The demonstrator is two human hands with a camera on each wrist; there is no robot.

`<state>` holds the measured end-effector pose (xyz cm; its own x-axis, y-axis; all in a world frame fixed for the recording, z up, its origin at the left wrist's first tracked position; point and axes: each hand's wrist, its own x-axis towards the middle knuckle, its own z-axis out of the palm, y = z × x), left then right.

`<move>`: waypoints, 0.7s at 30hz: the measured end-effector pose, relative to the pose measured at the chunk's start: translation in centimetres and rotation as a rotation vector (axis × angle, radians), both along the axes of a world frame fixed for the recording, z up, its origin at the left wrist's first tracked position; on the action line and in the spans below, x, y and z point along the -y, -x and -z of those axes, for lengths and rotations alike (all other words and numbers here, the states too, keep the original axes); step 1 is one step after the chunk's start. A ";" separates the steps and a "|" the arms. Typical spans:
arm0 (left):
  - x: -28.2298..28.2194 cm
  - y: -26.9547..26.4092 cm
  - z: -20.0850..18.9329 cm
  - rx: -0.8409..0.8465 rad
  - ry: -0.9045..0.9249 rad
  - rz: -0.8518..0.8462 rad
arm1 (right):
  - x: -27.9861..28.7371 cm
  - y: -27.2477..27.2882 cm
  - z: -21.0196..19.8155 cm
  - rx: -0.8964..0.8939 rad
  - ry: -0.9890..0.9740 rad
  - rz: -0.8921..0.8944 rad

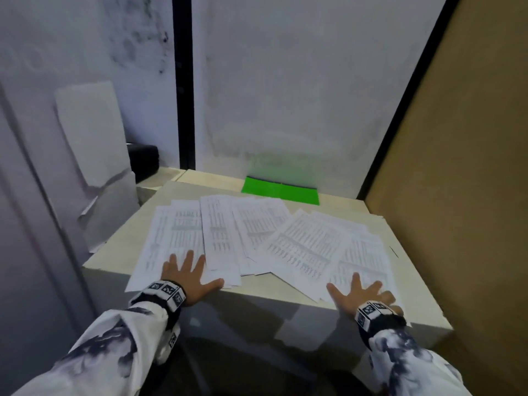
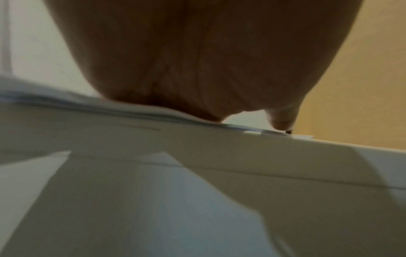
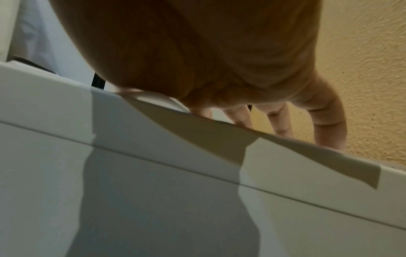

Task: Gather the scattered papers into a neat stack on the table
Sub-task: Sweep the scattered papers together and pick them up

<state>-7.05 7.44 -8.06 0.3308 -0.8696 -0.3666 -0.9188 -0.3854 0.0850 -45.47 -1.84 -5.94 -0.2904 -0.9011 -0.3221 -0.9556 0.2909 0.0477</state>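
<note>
Two hands are on the bench (image 1: pixel 288 292): one left hand (image 1: pixel 187 277) and one right hand (image 1: pixel 360 299), each with five spread fingers (image 1: pixel 188 257) laid flat. The printed papers (image 1: pixel 257 238) overlap too much for an exact count; at least six separate sheets can be told apart, fanned in one loose spread. One green sheet (image 1: pixel 281 190) lies at the back edge. One black box (image 1: pixel 143 161) stands at the rear left

White printed paper sheets (image 1: pixel 257 238) lie fanned and overlapping flat across my pale beige table (image 1: pixel 371 212), left to right; near corners overhang the table's near edge.
</note>
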 end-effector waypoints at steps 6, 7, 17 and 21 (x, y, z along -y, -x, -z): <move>0.3 -2.3 -0.4 -0.137 0.087 -0.031 | 1.2 1.0 0.5 -0.019 -0.014 -0.056; 0.6 -3.2 -0.6 -0.138 0.110 -0.073 | 2.0 1.5 0.6 -0.008 0.002 -0.061; 1.9 -6.8 -0.8 -0.034 0.066 -0.428 | 8.8 5.0 1.9 0.232 -0.002 0.098; 4.8 -5.0 -1.2 -0.065 0.068 -0.448 | 9.0 1.2 -0.1 0.293 -0.012 0.028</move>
